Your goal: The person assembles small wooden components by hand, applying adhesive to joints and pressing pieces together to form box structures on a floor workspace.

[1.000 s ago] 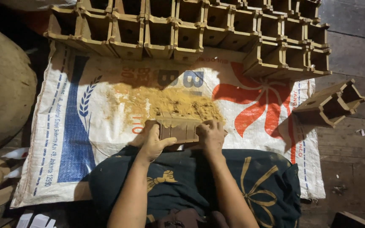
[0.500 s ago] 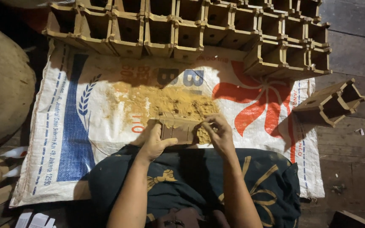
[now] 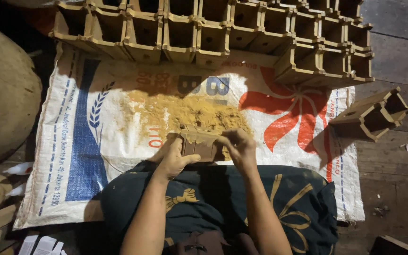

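Observation:
A small brown wooden box (image 3: 199,145) is held just above my lap, at the near edge of a heap of yellow-brown powder (image 3: 187,113). My left hand (image 3: 173,158) grips the box's left side, thumb across its front. My right hand (image 3: 239,146) clasps its right end with bent fingers. The powder lies spread on a white woven sack (image 3: 95,156) printed in blue and red. My dark patterned cloth (image 3: 289,208) covers my knees below.
Rows of open square wooden boxes (image 3: 213,33) stand along the sack's far edge. A double box (image 3: 371,115) lies tilted on the plank floor at the right. A large round tan bulk (image 3: 3,94) fills the left side. White scraps (image 3: 41,245) lie at bottom left.
Both hands have drawn the box a little nearer to me, off the powder heap. My right hand has shifted from its top to its right end.

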